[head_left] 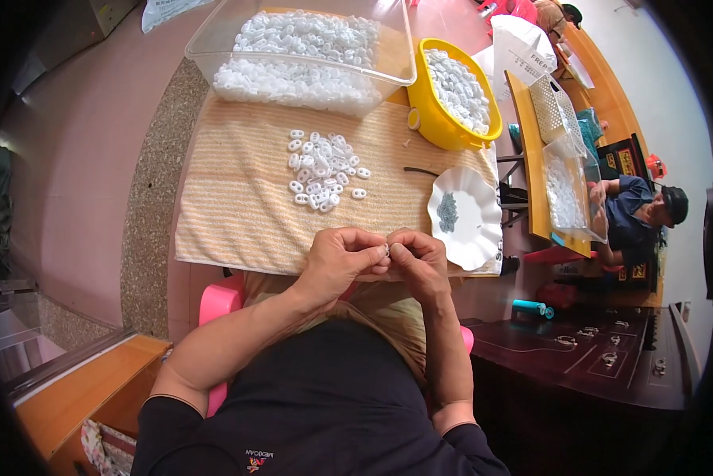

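Clear rectangular plastic bin (410, 75) at the back, holding lots of white plastic pieces (305, 36); in front, loose pile of white oval two-hole pieces (323, 168) on a yellow-and-white striped towel (233, 198). Left hand (334, 262), thumb and forefinger pinching a small whitish piece (387, 250), mostly hidden, near the towel's front edge. Right hand (421, 266) pinches its other side. Probably light, stiff, slick; grip by the ends. Yellow oval plastic tub (444, 136), more white pieces. White scalloped plate (479, 226), small grey bits (447, 213). Printing: pale plastic bag (166, 13), dark shirt (325, 404) logo, white sack (525, 38).
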Demonstrator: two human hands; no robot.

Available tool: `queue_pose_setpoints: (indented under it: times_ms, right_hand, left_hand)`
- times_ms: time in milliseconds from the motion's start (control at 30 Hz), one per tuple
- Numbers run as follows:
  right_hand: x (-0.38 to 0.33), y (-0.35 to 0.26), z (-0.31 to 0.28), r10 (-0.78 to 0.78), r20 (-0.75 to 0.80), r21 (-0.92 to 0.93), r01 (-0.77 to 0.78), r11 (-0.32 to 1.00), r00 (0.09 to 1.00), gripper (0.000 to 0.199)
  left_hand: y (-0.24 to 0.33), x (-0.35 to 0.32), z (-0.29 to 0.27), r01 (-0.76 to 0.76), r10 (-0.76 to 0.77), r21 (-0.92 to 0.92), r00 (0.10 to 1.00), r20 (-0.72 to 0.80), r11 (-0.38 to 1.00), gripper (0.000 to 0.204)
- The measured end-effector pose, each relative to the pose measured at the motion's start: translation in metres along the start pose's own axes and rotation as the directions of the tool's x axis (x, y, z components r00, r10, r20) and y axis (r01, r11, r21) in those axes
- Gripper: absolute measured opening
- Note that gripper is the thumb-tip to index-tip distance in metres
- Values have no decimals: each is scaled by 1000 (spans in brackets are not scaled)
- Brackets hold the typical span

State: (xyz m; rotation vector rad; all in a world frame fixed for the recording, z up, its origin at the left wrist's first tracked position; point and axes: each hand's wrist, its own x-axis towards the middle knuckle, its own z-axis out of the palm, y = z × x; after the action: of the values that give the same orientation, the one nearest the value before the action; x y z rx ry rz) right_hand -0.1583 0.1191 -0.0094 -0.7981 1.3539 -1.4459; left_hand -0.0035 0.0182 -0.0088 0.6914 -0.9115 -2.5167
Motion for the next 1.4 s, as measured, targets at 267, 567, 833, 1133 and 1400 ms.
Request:
queue_pose_setpoints:
  times_ms: [267, 567, 833, 1133, 1400]
  right_hand:
    - [-1, 3, -3, 6, 7, 30, -6, 1000, 1000, 13]
    - [-2, -3, -2, 45, 35, 274, -53, 960, 998, 19]
    - [-2, 4, -6, 31, 40, 195, -38, 980, 999, 19]
    - [-1, 8, -3, -57, -17, -33, 57, 998, 998, 11]
    - [-1, 4, 3, -36, -71, -186, 22, 982, 997, 7]
  left_hand:
    - [2, 0, 1, -3, 3, -21, 1000, 5, 1000, 13]
    - [3, 1, 0, -27, 28, -36, 999, 15, 999, 13]
    - [2, 1, -1, -20, 21, -40, 1000, 13, 999, 13]
    - [2, 0, -2, -15, 16, -43, 1000, 25, 999, 13]
    - [1, 1, -1, -14, 14, -18, 1000, 14, 1000, 14]
